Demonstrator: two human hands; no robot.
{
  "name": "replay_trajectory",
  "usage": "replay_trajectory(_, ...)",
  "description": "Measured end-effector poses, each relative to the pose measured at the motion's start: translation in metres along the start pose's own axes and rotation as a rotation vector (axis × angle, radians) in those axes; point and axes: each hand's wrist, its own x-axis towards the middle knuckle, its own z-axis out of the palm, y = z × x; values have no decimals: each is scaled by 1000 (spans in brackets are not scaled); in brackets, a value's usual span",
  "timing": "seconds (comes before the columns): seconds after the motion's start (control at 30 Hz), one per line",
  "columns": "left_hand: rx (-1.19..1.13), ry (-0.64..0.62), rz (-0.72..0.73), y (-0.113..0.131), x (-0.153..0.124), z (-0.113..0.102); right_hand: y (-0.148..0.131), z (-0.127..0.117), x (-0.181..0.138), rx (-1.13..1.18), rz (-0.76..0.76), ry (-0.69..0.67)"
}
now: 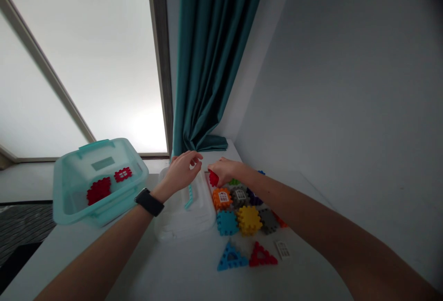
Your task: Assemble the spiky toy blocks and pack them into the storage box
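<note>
My right hand [224, 170] is closed on a red building block [213, 178] with notched edges, at the far left of the rows of blocks. My left hand [184, 168] hovers over the clear lid [187, 222], its fingers loosely bent and apart, with nothing in them. Close below my right hand lie an orange block with a white window [222, 198] and a dark grey one with a window [240, 196]. Nearer to me are a light blue block [227, 223], a yellow block [249, 220] and a grey block [268, 221]. My right forearm hides part of the rows.
A teal tub [62, 190] at the left holds several red notched pieces [99, 191]. Closer to me lie a blue triangle [231, 258], a red triangle [262, 256] and a white window piece [283, 250]. A teal curtain [211, 61] hangs behind the table; a wall [363, 107] stands right.
</note>
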Motion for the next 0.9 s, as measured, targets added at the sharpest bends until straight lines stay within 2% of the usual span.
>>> replay_trajectory(0.5,-20,-1,-1,-7,-7,-5,-1,0,9,30,48,1)
replay_trajectory(0.7,-82,27,-12,-12,-12,-4,-4,-11,-2,68,35,108)
replay_trajectory(0.8,-209,71,-90,-11,-18,-6,-6,-26,-17,113,10,188)
replay_trajectory(0.9,-435,76,-279,-1,-29,-11,-16,-40,-35,198,-29,281)
